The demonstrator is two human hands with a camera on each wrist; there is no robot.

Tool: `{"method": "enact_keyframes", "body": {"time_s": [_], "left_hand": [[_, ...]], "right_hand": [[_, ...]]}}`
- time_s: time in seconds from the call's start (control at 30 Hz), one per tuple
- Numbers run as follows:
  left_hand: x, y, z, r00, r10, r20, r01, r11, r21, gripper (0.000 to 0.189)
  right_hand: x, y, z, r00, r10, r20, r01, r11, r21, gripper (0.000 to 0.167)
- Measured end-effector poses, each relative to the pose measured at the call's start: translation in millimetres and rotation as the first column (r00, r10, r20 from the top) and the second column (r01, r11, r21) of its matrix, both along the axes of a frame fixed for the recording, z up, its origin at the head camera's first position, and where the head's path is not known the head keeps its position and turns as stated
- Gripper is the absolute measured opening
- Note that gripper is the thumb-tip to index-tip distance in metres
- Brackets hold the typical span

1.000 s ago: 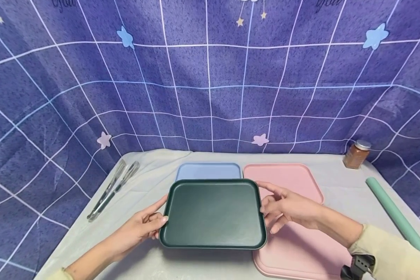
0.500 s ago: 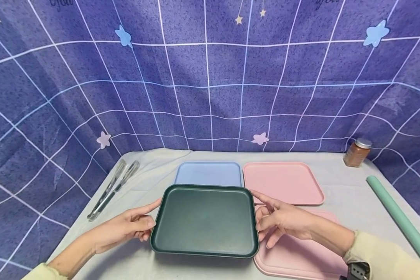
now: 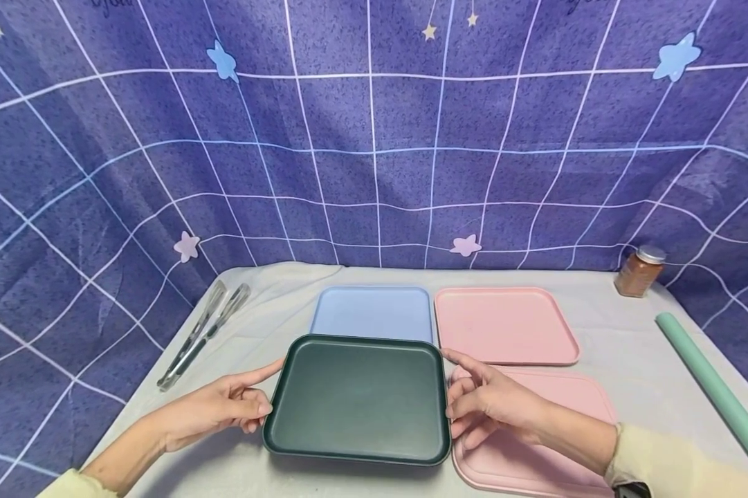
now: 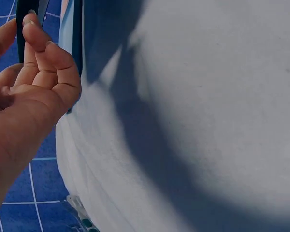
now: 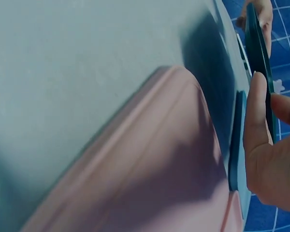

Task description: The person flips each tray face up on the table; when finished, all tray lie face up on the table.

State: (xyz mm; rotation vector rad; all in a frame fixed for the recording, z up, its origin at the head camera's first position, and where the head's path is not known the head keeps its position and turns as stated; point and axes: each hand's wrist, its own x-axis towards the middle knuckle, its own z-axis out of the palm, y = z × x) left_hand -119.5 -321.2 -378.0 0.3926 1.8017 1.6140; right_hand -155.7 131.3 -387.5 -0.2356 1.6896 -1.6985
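A dark green rectangular tray is held level above the white-covered table by both hands. My left hand grips its left edge, thumb on top and fingers below. At the opposite short edge, my right hand pinches the rim, with the index finger stretched toward the far corner. The right wrist view shows the green tray edge-on, clear of the cloth. Behind it lies a light blue tray, its near side hidden. One pink tray lies at back right; another pink tray is beneath my right forearm.
Metal tongs lie along the left side of the table. At the back right corner stands a jar with a silver lid and brown contents. A green roll lies near the right edge. Purple grid-patterned cloth surrounds the table.
The green tray has moved left and toward me and now sits lower, with both hands moving along. More of the blue tray and both pink trays shows.
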Motion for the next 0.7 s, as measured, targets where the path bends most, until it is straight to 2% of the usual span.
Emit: {"method": "enact_keyframes", "body": {"time_s": [0.37,0.53,0.7], "left_hand": [[3.2,-3.8,-3.5,0.999,0.007,0.052,-0.007,1.0,0.002,0.082],[2.5,-5.6,-8.3,0.997,-0.003,0.076,0.002,1.0,0.015,0.082],[-1.5,-5.5,-14.6,0.993,0.002,0.122,0.0,1.0,-0.017,0.082]], "right_hand": [[6.9,-8,-8.4,0.999,-0.035,0.019,0.034,0.999,0.026,0.099],[6.1,-11,-9.9,0.999,-0.016,0.051,0.013,0.999,0.049,0.099],[5.5,-13,-11.1,0.994,0.019,0.106,-0.026,0.997,0.068,0.104]]}}
